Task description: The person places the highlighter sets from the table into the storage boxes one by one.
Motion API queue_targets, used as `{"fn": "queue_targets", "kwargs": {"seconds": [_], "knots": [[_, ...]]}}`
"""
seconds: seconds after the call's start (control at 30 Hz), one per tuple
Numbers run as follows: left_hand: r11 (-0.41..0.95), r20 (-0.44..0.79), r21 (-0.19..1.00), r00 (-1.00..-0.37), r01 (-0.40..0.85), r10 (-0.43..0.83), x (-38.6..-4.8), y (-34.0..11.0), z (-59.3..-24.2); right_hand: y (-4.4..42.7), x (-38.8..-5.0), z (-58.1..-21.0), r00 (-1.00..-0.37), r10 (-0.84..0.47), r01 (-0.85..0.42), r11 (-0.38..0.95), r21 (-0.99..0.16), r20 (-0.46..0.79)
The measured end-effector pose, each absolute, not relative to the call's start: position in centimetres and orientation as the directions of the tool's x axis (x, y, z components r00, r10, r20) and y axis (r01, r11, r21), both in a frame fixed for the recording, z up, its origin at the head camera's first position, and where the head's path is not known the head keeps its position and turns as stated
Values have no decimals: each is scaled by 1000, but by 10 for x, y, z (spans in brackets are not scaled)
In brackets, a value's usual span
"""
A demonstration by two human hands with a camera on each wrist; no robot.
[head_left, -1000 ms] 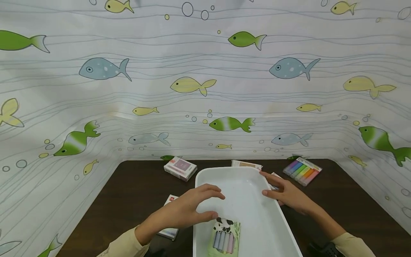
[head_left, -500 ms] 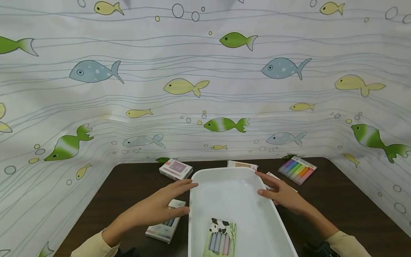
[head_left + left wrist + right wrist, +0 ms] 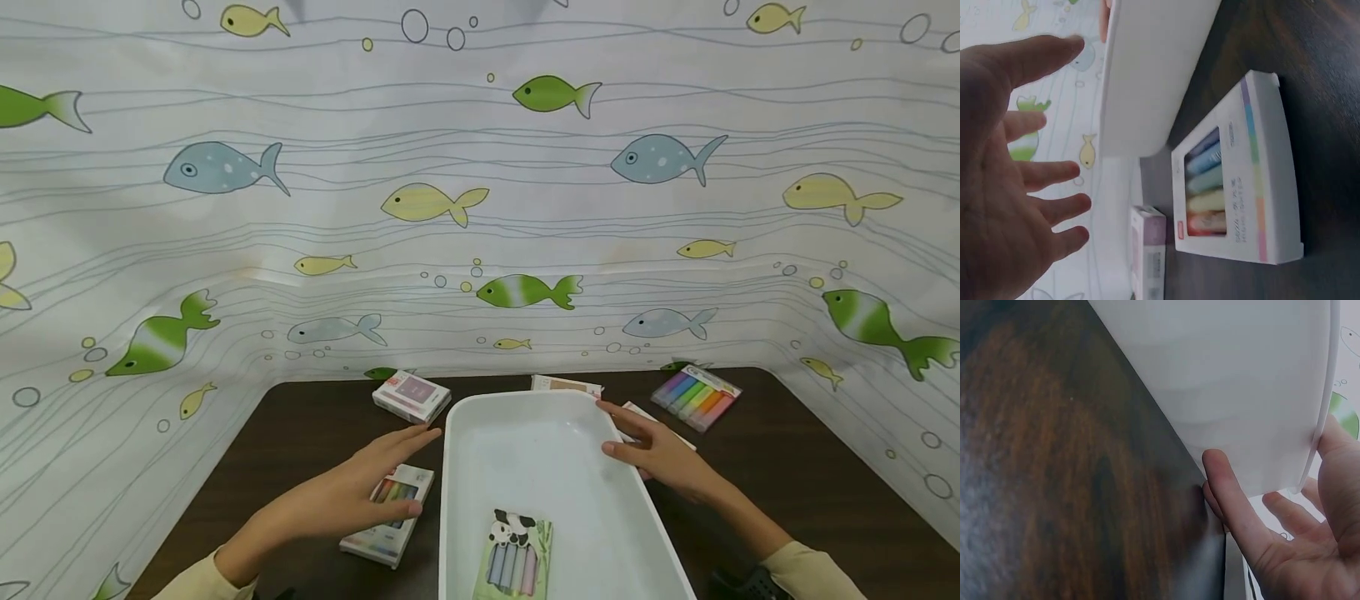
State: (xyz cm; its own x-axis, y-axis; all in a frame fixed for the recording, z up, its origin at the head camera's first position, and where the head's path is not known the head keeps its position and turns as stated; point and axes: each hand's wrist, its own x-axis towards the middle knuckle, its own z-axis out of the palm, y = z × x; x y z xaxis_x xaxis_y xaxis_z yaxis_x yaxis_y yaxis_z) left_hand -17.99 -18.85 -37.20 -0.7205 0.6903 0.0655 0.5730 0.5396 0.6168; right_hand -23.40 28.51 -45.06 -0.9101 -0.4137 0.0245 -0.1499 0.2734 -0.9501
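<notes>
Fish-print sheeting (image 3: 420, 125) is hung behind a dark table (image 3: 315, 421); in the head view the white box of coloured sticks (image 3: 384, 538) is part-covered by the left hand (image 3: 330, 496), easily the nearer one, its long axis aimed forward-right. Left wrist: fingers spread, nothing held, box just outside the white tray (image 3: 1147, 75). Right wrist: that tray's rim is gripped by the right hand (image 3: 1297, 550).

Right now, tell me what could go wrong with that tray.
With the right grip on the tray and the left grip apart from it, the tray might twist if pulled. Slid left, it could bump the white box beside it. Tilted, it might let the panda pack inside slide.
</notes>
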Motion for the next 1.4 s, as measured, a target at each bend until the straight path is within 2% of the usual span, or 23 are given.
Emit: {"fn": "queue_targets", "kwargs": {"seconds": [0.37, 0.73, 1.0, 1.17, 1.4], "knots": [[520, 53, 629, -699, 578, 713, -179, -198, -388, 285, -234, -452, -915, -403, -149, 276, -949, 27], [513, 67, 643, -709, 569, 702, -183, -205, -401, 287, -236, -451, -913, -406, -154, 288, -945, 25], [496, 94, 589, -664, 638, 742, -190, -216, -412, 286, -237, -453, -913, -406, -159, 289, -944, 29], [483, 110, 588, -656, 648, 746, -194, -220, -419, 285, -237, -450, -915, -402, -159, 293, -943, 29], [504, 68, 576, -652, 644, 755, -195, -225, -425, 286, -235, -452, -922, -386, -147, 307, -940, 18]]}}
